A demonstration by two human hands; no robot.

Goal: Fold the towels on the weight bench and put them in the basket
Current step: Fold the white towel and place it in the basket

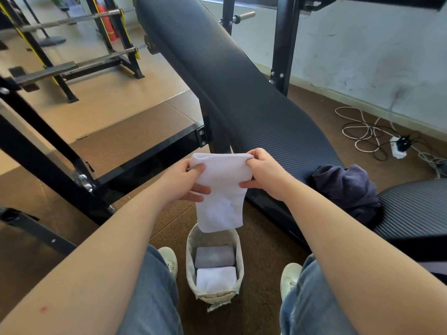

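Beside the weight bench [242, 97], left hand [187, 182] and right hand [266, 176] pinch a white towel [220, 199] hanging lengthwise.

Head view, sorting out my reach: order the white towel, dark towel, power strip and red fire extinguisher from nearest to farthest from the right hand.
1. White towel, pinched in the right hand.
2. Dark towel, on the bench, right.
3. Power strip, by the right wall.
4. Fire extinguisher, far back left.
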